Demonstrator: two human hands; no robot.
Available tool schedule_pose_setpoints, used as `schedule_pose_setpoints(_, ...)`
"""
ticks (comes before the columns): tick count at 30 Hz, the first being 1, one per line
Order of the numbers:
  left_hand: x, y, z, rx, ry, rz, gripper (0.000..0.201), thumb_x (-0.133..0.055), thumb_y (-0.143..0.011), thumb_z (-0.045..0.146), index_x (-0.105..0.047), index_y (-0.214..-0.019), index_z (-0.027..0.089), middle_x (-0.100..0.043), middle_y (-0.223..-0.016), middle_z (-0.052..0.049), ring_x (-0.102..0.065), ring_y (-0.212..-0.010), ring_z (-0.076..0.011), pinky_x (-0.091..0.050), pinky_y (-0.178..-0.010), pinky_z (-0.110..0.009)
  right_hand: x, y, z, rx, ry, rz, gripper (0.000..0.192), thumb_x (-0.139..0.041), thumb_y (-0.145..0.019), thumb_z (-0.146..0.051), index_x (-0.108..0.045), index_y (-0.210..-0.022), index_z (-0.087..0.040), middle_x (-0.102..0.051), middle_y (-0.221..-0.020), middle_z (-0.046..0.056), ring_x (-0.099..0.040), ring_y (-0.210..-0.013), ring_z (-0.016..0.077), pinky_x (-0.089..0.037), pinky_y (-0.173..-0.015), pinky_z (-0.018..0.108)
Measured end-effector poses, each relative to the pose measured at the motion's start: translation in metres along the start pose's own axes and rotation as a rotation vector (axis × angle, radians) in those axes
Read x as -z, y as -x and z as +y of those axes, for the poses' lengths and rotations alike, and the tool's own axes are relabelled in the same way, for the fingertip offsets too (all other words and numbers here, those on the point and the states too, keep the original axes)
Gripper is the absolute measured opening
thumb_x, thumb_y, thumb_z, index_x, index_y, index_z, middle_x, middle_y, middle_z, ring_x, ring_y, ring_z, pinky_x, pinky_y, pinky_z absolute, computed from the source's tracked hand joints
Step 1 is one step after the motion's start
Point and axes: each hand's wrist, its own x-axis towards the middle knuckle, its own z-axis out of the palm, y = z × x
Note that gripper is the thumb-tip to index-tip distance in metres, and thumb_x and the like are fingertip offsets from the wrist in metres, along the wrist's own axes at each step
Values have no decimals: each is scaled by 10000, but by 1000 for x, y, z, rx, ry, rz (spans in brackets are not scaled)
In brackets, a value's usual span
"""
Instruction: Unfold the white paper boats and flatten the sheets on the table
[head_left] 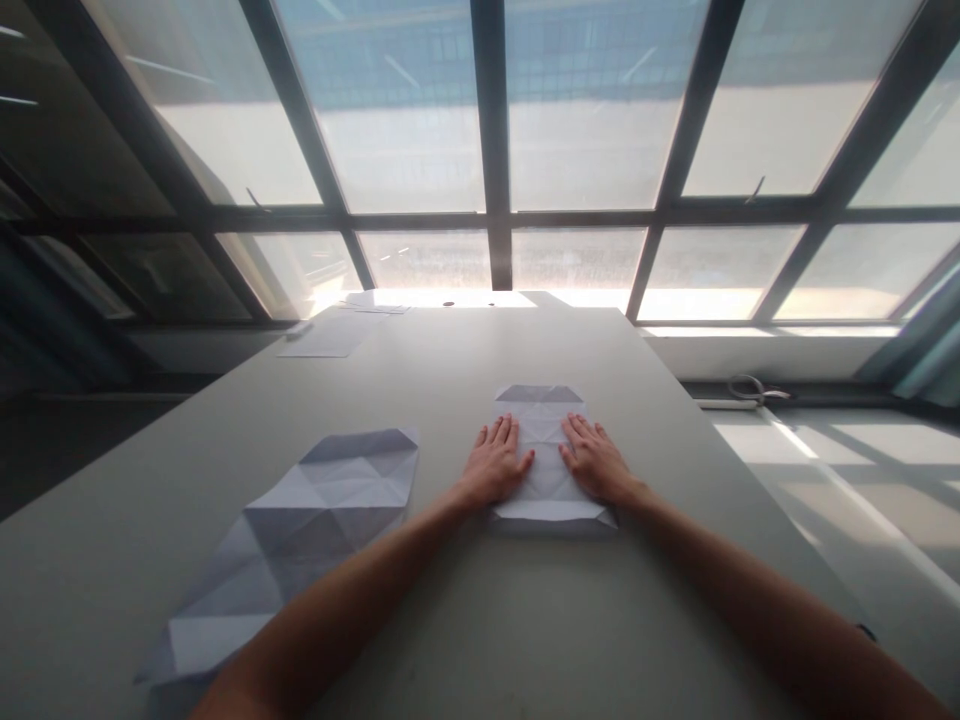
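Observation:
A creased white paper sheet (541,430) lies flat in the middle of the grey table (465,600). My left hand (495,462) presses palm down on its left edge, fingers spread and flat. My right hand (596,460) rests palm down on the sheet's right side in the same way. Neither hand grips anything. A second, larger paper with many triangular fold creases (300,535) lies to the left of my left forearm, unfolded and untouched.
More paper sheets (337,335) lie at the table's far left end near the window. Large windows with dark frames (495,215) stand behind the table. A coiled cable (750,390) rests on the sill to the right.

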Motion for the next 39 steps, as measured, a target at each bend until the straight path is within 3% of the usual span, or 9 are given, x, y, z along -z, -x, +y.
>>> schedule_pose_setpoints(4,7,1,-1,10,-19,-14,765,-273,-919,617,-255,-1480,98,-193,-1555,-147,-147,-1437,-278,-92,-1154,-483,0,-5,6,24,-22,6,577,-314,-962,-415,-334,-1456,-118,-277,-1534,117,-215,-1415,235,-111,-1147,430)
schedule_pose_setpoints(9,17,3,2,-166,2,-64,630,-309,-943,546,-264,-1484,228,-201,-1565,-63,-126,-1445,-247,-78,-1156,-489,-1,-6,8,28,-33,18,574,-332,-957,-426,-358,-1443,-122,-302,-1522,131,-243,-1407,240,-121,-1146,445)
schedule_pose_setpoints(12,18,1,2,-209,23,-71,592,-326,-949,522,-274,-1481,267,-212,-1563,-47,-135,-1443,-252,-99,-1152,-495,1,-6,7,29,1,84,551,-371,-944,-403,-425,-1399,-97,-300,-1517,162,-191,-1423,263,-93,-1148,467)
schedule_pose_setpoints(15,17,0,1,-213,42,-50,598,-325,-949,540,-275,-1482,273,-218,-1561,-52,-140,-1441,-264,-110,-1148,-506,4,-6,5,126,11,126,548,-417,-928,-395,-454,-1376,-82,-282,-1523,168,-127,-1438,269,-64,-1155,465)
schedule_pose_setpoints(18,15,0,1,-218,58,-41,609,-318,-944,574,-286,-1478,282,-231,-1557,-53,-149,-1439,-270,-120,-1144,-514,3,-7,4,220,-47,56,561,-399,-943,-407,-406,-1416,-106,-306,-1517,148,-197,-1424,246,-142,-1154,431)
schedule_pose_setpoints(23,15,-1,1,-228,66,-33,610,-304,-945,593,-311,-1470,283,-247,-1551,-57,-173,-1433,-278,-135,-1140,-518,-1,-8,6,194,-98,26,553,-391,-952,-402,-390,-1431,-124,-311,-1513,145,-251,-1407,246,-197,-1146,422)
schedule_pose_setpoints(29,20,0,1,-388,66,-53,562,-282,-982,502,-269,-1489,260,-254,-1548,-57,-172,-1434,-260,-148,-1145,-488,-1,-8,6,208,-118,4,559,-399,-948,-404,-387,-1436,-130,-308,-1516,137,-245,-1410,242,-183,-1150,411)
schedule_pose_setpoints(39,19,-1,0,-357,116,-50,519,-302,-983,480,-304,-1473,307,-265,-1544,-6,-198,-1430,-226,-159,-1158,-445,-3,-9,7,210,-137,19,539,-407,-944,-380,-403,-1427,-142,-325,-1510,128,-256,-1407,224,-181,-1152,395)
